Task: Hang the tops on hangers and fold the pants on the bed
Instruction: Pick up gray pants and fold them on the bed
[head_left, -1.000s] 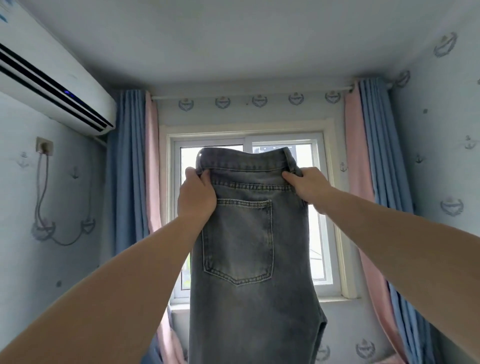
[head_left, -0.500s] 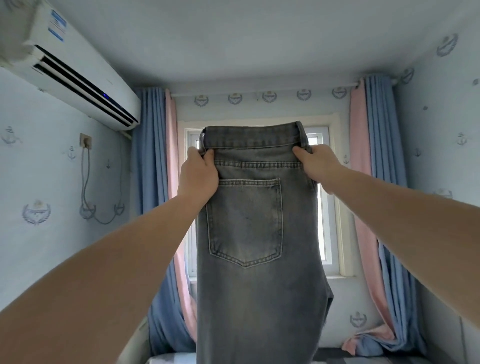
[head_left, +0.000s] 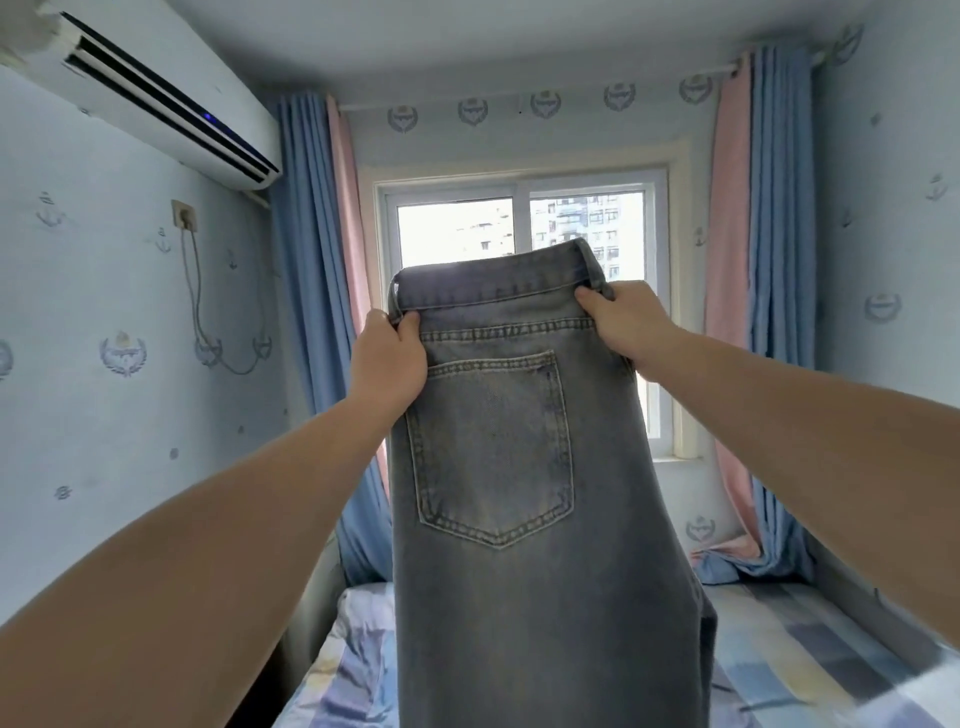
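The left hand (head_left: 388, 364) pinches the left edge of the pair of faded grey-blue denim jeans (head_left: 498, 597) just under the waistband, thumb on the near face of the cloth and the other fingers hidden behind it. The right hand (head_left: 623, 322) pinches the right edge in the same way, its thumb pressed on the waistband seam beside a belt loop. Both arms reach forward from the lower corners of the frame, and the right hand sits higher than the left, so the waistband slopes up toward the right

The jeans hang straight down the centre of the frame, held in the air with one stitched back pocket (head_left: 493, 447) facing the camera. Their lower part runs out past the bottom edge, so whether they touch anything below cannot be told

Behind and below them, across the bottom of the frame, lies the bed with a pastel patchwork sheet (head_left: 789, 654). Above the waistband shows a white-framed sliding window (head_left: 457, 228), with blue and pink curtains (head_left: 322, 260) hanging at both sides. A white wall-mounted air conditioner (head_left: 171, 114) fills the upper left, and below it a beige wall socket (head_left: 184, 214) has a pale cord (head_left: 195, 291) looping down the blue anchor-patterned wallpaper
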